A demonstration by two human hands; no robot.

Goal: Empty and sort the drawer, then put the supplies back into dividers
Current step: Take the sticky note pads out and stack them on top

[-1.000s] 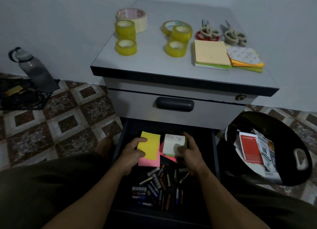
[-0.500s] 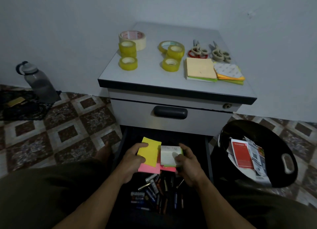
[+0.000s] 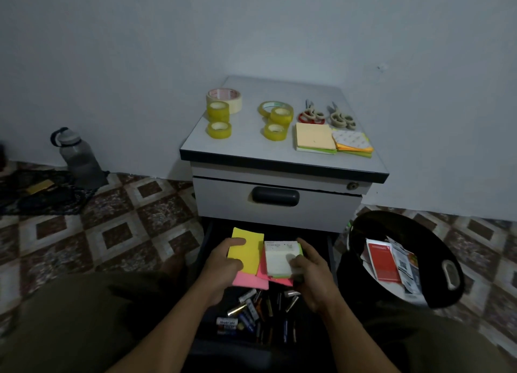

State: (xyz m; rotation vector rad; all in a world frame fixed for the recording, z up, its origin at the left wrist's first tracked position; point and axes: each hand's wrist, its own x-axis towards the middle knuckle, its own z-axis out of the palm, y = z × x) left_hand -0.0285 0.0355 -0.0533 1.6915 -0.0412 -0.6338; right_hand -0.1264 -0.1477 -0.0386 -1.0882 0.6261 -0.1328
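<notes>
Left hand (image 3: 223, 263) pinches the yellow note pad (image 3: 249, 246), thumb on top and fingers curled beneath, with a pink pad (image 3: 249, 280) under it. Right hand (image 3: 310, 272) grips the white-topped pad (image 3: 279, 258), thumb pressed on its face, fingers wrapped round its right edge. Both are held just over the open lower drawer (image 3: 282, 228), apparently gathered by kind for lifting out. Loose batteries (image 3: 251, 308) lie at the drawer front (unsorted). The cabinet top (image 3: 251, 151) carries tape rolls (image 3: 219, 129), scissors (image 3: 312, 115) and note stacks (image 3: 314, 136). A black bin (image 3: 447, 260) stands just to the right, judged no obstruction.
</notes>
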